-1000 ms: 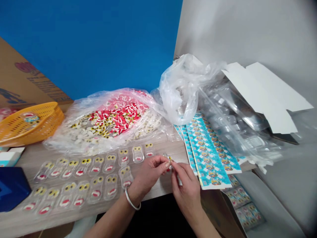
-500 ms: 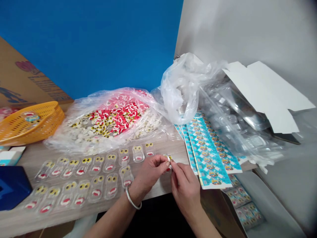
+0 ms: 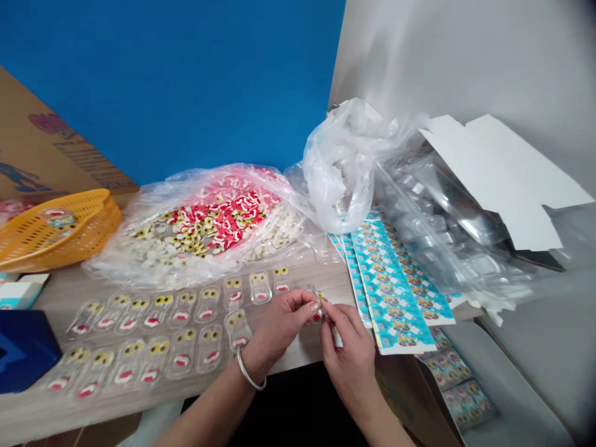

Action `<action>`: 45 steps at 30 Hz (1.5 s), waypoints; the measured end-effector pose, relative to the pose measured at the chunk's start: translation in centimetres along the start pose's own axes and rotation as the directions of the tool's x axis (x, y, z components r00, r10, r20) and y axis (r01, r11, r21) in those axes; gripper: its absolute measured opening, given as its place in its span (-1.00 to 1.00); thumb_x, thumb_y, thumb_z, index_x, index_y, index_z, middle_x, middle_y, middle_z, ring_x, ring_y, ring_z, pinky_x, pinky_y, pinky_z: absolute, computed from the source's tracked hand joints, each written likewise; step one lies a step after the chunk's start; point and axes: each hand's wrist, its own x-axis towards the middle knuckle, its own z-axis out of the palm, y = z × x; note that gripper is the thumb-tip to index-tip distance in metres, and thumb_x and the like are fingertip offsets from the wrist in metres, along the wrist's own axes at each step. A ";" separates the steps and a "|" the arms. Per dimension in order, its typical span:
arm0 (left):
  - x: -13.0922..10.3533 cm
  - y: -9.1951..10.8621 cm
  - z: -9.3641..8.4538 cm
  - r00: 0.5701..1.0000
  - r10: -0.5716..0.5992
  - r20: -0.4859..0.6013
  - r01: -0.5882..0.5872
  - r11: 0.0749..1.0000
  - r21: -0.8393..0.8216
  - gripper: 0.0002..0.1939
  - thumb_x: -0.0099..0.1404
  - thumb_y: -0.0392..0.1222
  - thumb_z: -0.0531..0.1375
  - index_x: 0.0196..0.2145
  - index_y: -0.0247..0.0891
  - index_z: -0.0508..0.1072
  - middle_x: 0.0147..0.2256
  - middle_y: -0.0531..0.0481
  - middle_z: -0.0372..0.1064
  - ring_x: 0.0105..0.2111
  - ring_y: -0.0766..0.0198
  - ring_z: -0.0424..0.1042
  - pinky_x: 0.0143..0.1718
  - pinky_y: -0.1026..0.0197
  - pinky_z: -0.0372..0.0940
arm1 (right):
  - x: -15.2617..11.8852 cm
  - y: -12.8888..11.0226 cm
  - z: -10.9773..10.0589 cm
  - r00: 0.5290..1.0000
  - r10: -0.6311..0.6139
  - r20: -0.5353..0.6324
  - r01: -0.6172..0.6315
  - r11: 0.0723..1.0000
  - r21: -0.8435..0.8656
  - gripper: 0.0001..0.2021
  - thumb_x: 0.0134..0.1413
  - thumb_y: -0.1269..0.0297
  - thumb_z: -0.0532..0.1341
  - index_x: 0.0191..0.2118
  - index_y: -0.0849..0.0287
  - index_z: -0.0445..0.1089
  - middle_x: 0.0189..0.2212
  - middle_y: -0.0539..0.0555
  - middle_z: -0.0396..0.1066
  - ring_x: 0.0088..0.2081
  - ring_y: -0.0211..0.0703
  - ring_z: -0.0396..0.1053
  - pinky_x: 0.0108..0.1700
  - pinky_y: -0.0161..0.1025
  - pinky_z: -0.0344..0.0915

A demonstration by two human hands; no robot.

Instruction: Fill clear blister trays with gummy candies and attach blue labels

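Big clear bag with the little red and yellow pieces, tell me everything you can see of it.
The clear plastic bag lies slumped on the wood-look table, before the blue wall. Its film looks thin, shiny and crinkled. A wide opening shows heaped yellow-and-black eye pieces and red-and-white mouth pieces; more show hazily through the film. Its right end meets a crumpled whitish bag. Neither the left hand nor right hand touches it.

Soft, diffuse light; slightly blurred, darkened right corners
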 end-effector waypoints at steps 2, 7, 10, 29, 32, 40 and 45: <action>0.0 0.0 0.0 1.000 -0.006 0.000 0.006 1.000 -0.002 -0.80 0.19 -0.07 0.28 -0.42 -0.28 0.52 -0.50 0.06 0.34 -0.44 0.32 0.24 -0.34 0.26 0.18 | 0.0 0.1 0.1 1.000 0.010 0.004 -0.010 1.000 0.004 -0.62 0.24 0.54 0.10 0.10 0.12 0.42 -0.24 0.12 0.44 -0.21 -0.14 0.47 -0.17 -0.19 0.49; -0.1 0.5 0.0 1.000 0.018 0.013 -0.018 1.000 -0.015 -0.81 0.19 -0.09 0.28 -0.44 -0.27 0.52 -0.49 0.06 0.36 -0.42 0.32 0.28 -0.30 0.25 0.20 | -0.1 0.1 0.1 1.000 0.009 0.007 -0.009 1.000 0.018 -0.61 0.25 0.56 0.09 0.11 0.12 0.40 -0.22 0.13 0.44 -0.19 -0.13 0.46 -0.15 -0.17 0.48; -0.2 0.7 0.1 1.000 0.028 0.012 -0.027 0.999 -0.018 -0.83 0.19 -0.11 0.27 -0.44 -0.27 0.52 -0.48 0.06 0.37 -0.40 0.31 0.29 -0.28 0.25 0.21 | 0.1 -0.1 0.1 1.000 0.019 -0.005 -0.019 0.999 0.041 -0.63 0.24 0.57 0.10 0.08 0.13 0.41 -0.23 0.12 0.45 -0.20 -0.15 0.46 -0.17 -0.21 0.48; 0.0 0.7 -0.1 1.000 0.017 0.008 -0.017 1.000 0.016 -0.82 0.20 -0.10 0.25 -0.42 -0.27 0.51 -0.50 0.08 0.35 -0.44 0.33 0.28 -0.30 0.25 0.22 | -0.2 0.2 0.3 0.998 0.053 0.042 -0.055 0.997 0.046 -0.63 0.24 0.58 0.10 0.08 0.13 0.39 -0.20 0.11 0.42 -0.17 -0.16 0.45 -0.13 -0.22 0.44; 0.0 0.8 -0.2 1.000 0.023 0.006 -0.023 0.999 0.031 -0.84 0.19 -0.12 0.25 -0.42 -0.27 0.50 -0.48 0.08 0.35 -0.42 0.33 0.29 -0.29 0.25 0.22 | -0.2 0.2 0.3 0.997 0.059 0.047 -0.061 0.997 0.046 -0.63 0.24 0.58 0.10 0.08 0.13 0.39 -0.20 0.12 0.42 -0.17 -0.15 0.44 -0.13 -0.22 0.44; -0.1 0.7 -0.2 1.000 0.013 0.001 -0.013 0.999 0.051 -0.84 0.18 -0.12 0.26 -0.40 -0.28 0.50 -0.46 0.07 0.37 -0.40 0.32 0.30 -0.28 0.25 0.20 | -0.2 0.2 0.1 0.999 0.036 0.038 -0.037 0.999 0.032 -0.63 0.23 0.58 0.11 0.09 0.14 0.39 -0.21 0.12 0.43 -0.18 -0.15 0.44 -0.14 -0.22 0.43; -0.1 0.7 -0.1 1.000 0.006 0.009 -0.006 0.999 0.039 -0.86 0.18 -0.14 0.25 -0.43 -0.27 0.48 -0.49 0.09 0.34 -0.43 0.34 0.28 -0.31 0.27 0.20 | -0.6 0.3 0.2 0.999 0.006 0.043 -0.006 1.000 -0.004 -0.59 0.22 0.59 0.11 0.13 0.14 0.37 -0.18 0.15 0.42 -0.14 -0.11 0.43 -0.08 -0.16 0.42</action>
